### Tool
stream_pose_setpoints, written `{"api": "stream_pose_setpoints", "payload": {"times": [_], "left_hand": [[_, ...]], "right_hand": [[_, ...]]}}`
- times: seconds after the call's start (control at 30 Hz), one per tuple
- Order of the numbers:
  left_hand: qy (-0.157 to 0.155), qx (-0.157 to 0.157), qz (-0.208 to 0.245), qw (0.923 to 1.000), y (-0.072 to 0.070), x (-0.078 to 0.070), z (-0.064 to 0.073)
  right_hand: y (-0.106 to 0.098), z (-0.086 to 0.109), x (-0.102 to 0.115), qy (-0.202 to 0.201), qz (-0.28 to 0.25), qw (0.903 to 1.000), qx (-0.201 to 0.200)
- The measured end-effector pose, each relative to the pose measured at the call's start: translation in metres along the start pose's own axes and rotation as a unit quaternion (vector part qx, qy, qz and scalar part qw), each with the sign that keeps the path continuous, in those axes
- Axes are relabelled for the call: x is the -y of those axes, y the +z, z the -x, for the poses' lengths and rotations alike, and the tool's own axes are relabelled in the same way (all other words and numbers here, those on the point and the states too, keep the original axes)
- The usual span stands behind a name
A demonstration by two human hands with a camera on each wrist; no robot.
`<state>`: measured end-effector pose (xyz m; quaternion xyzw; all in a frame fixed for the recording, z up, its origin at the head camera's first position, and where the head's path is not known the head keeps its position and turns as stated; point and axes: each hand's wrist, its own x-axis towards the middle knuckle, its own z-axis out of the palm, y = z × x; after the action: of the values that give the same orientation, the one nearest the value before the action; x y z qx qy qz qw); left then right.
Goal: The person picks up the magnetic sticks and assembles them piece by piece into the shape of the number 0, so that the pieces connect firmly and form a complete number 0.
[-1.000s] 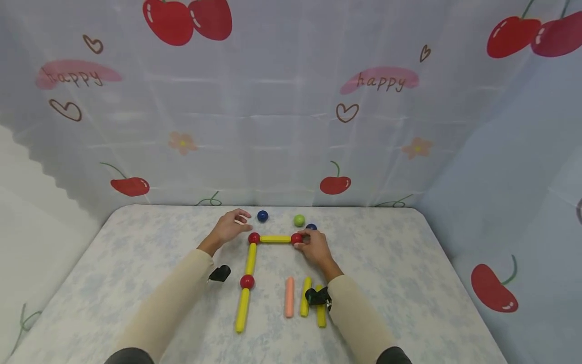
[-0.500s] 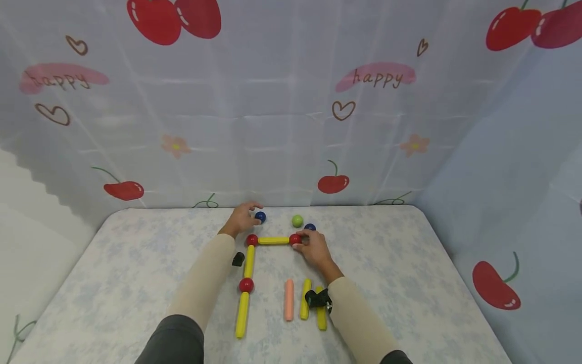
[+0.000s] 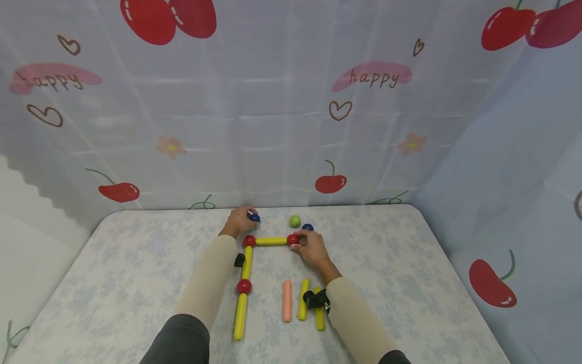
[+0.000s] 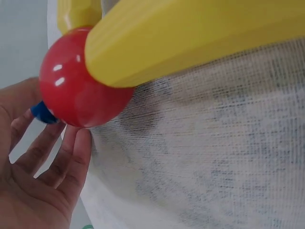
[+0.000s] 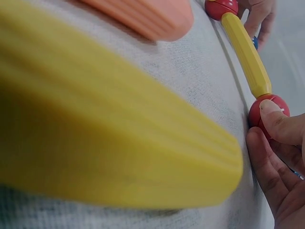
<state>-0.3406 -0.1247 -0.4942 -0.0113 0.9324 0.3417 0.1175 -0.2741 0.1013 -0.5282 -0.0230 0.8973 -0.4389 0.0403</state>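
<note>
My left hand (image 3: pixel 238 221) grips a blue ball (image 3: pixel 255 218) near the table's back edge; in the left wrist view a red ball partly covers it. With thumb and fingers, my right hand (image 3: pixel 313 251) pinches the red ball (image 3: pixel 292 240) at the right end of a yellow rod (image 3: pixel 271 241). That rod joins a corner red ball (image 3: pixel 249 241). From the corner a second yellow rod (image 3: pixel 247 263) runs toward me to another red ball (image 3: pixel 244 286), then a third yellow rod (image 3: pixel 240 317).
A green ball (image 3: pixel 295 221) and another blue ball (image 3: pixel 307 227) lie beyond my right hand. A pink rod (image 3: pixel 287 301) and two loose yellow rods (image 3: pixel 303 300) lie in front, partly under the right wrist's black camera mount. A printed curtain (image 3: pixel 273 126) hangs behind the table (image 3: pixel 373 253).
My left hand has reached back and right from beside the corner ball and taken hold of the blue ball. My right hand stays on its red ball. The head view shifts slightly.
</note>
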Motion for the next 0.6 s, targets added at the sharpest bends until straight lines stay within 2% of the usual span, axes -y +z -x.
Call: {"api": "stream_pose_setpoints", "payload": {"times": [0.1, 0.3, 0.47, 0.6], "left_hand": [[-0.004, -0.01, -0.013, 0.9999, 0.002, 0.001, 0.0], [0.019, -0.027, -0.037, 0.9987, -0.012, 0.005, 0.012], [0.051, -0.037, -0.051, 0.9968, -0.023, 0.001, 0.03], [0.053, -0.016, -0.045, 0.9974, -0.027, 0.003, 0.052]], "right_hand": [[-0.001, 0.001, -0.001, 0.002, -0.001, 1.0, 0.0], [0.001, 0.001, 0.004, 0.009, 0.002, 0.9999, 0.009], [-0.001, 0.002, 0.004, 0.011, 0.007, 0.9999, 0.008], [-0.002, 0.002, 0.003, 0.013, 0.007, 0.9998, 0.009]]}}
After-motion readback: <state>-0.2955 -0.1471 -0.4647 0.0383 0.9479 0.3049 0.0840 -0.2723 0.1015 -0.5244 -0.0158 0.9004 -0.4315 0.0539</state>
